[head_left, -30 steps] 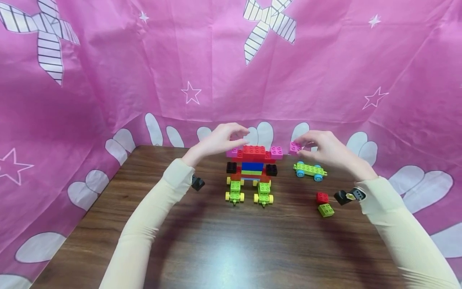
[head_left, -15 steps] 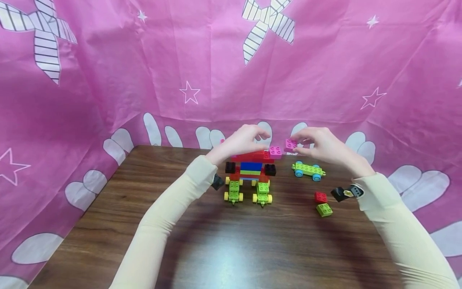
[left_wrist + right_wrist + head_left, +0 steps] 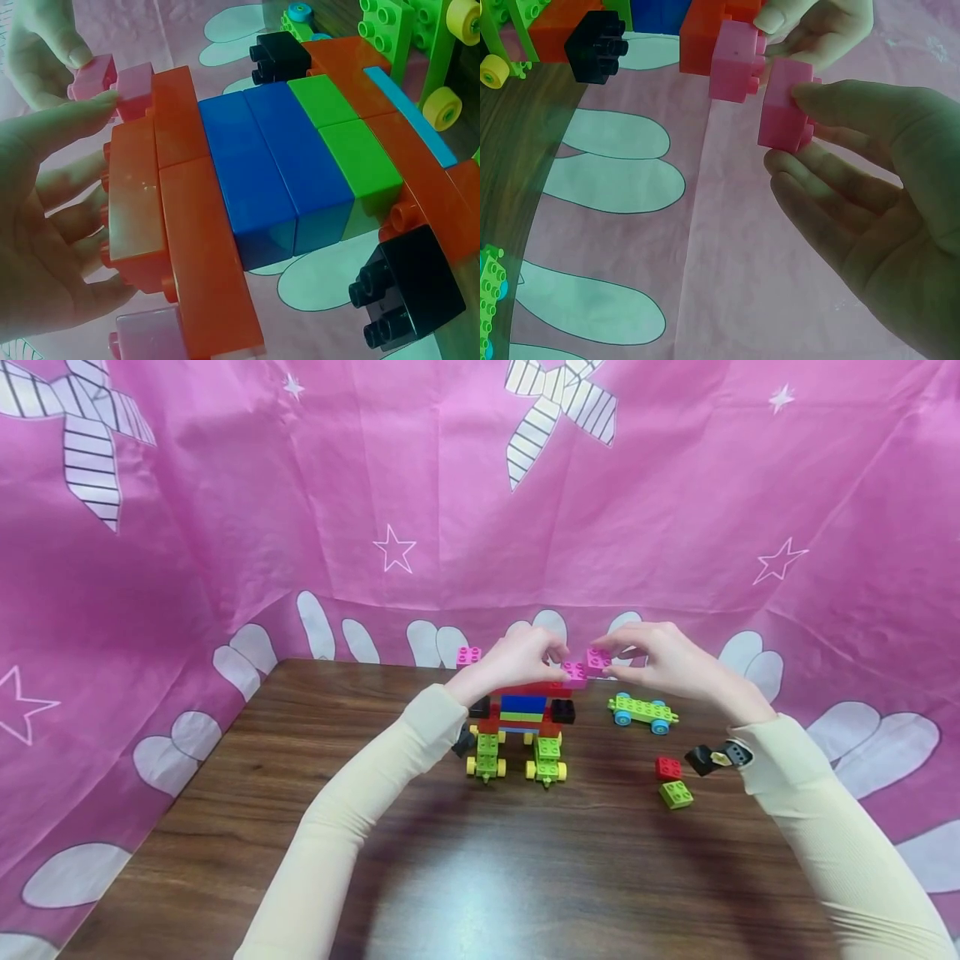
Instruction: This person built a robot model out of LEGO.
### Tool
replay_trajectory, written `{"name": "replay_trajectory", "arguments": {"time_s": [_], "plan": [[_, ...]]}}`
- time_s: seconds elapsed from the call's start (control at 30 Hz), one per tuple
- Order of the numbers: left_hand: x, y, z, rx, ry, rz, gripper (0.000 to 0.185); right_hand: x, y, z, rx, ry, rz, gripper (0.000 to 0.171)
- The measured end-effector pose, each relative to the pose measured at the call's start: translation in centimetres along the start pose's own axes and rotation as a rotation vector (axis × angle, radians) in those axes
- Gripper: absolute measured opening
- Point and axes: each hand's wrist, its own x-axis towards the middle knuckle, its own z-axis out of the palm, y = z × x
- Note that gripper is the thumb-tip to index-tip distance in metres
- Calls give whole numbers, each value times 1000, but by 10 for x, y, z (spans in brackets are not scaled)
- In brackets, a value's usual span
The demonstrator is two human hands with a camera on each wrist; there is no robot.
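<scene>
A figure of toy building bricks (image 3: 523, 703) stands on wheeled green feet, with blue, red, green and black bricks in its body. Pink bricks sit at both upper ends, the left one (image 3: 468, 657) and the right one (image 3: 575, 673). My left hand (image 3: 513, 660) reaches across the top and grips the figure at its right end, thumb on the pink brick there and fingers bent behind the red bricks (image 3: 139, 199). Between thumb and fingers, my right hand (image 3: 667, 660) pinches another pink brick (image 3: 784, 105), held close beside the right-end pink brick.
A lime wheeled base (image 3: 641, 710) with blue wheels stands right of the figure. Nearer lie a loose red brick (image 3: 668, 768) and a lime brick (image 3: 677, 794). Pink patterned cloth (image 3: 465, 510) hangs behind and beside the wooden table (image 3: 375, 860).
My left hand has moved right over the figure's top to its right-end pink brick, uncovering the left one. My right hand has brought its pink brick slightly left, closer to the figure.
</scene>
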Motion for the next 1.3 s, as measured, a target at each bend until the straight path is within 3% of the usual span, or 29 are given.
{"name": "replay_trajectory", "arguments": {"time_s": [0.4,0.8,1.3], "plan": [[-1,-1,1,-66,-9,-33,32,4,4,5,46,-21,-52,31],[0,-3,3,-108,-6,-62,31,7,6,10,96,-31,-43,29],[1,-3,4,-132,3,-74,31,10,4,9,76,-69,12,27]]}}
